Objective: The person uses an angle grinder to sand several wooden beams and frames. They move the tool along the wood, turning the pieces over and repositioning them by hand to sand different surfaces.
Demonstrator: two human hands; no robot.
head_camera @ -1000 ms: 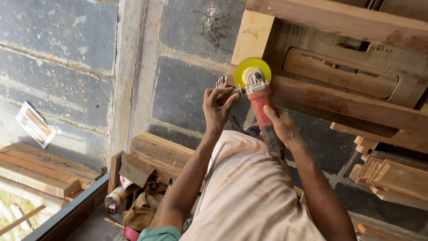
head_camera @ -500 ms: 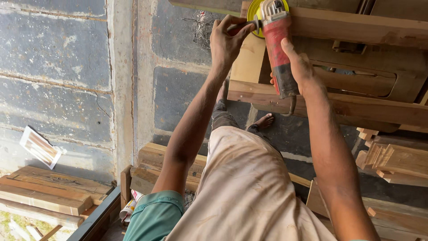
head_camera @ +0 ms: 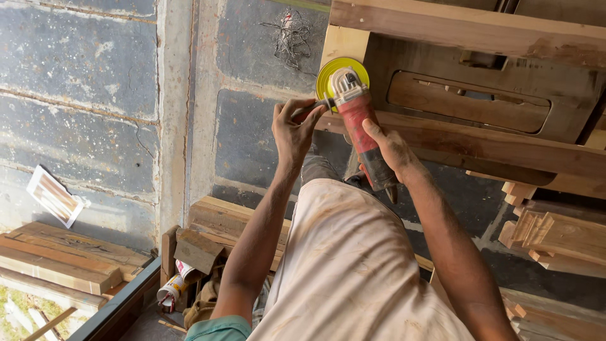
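Red angle grinder [head_camera: 361, 129] held above the lap, its yellow disc [head_camera: 334, 71] close to the wooden frame's [head_camera: 480, 142] lower rail. Right hand [head_camera: 391, 151] closed around the body; left hand [head_camera: 291, 129] pinching the side handle.

Angle grinder, red body: 1 [head_camera: 361, 129]. Yellow disc, fitted to its head: 1 [head_camera: 329, 72]. Hands on the tool: 2, the left hand [head_camera: 292, 129] and the right hand [head_camera: 392, 150]. Carved wooden frame with long slot: 1 [head_camera: 480, 107]. Tangle of wire on the floor: 1 [head_camera: 289, 35]. Small framed panel by the wall: 1 [head_camera: 53, 196]. Crumpled can beside the planks: 1 [head_camera: 170, 292]. Stacked planks: number cannot be told.
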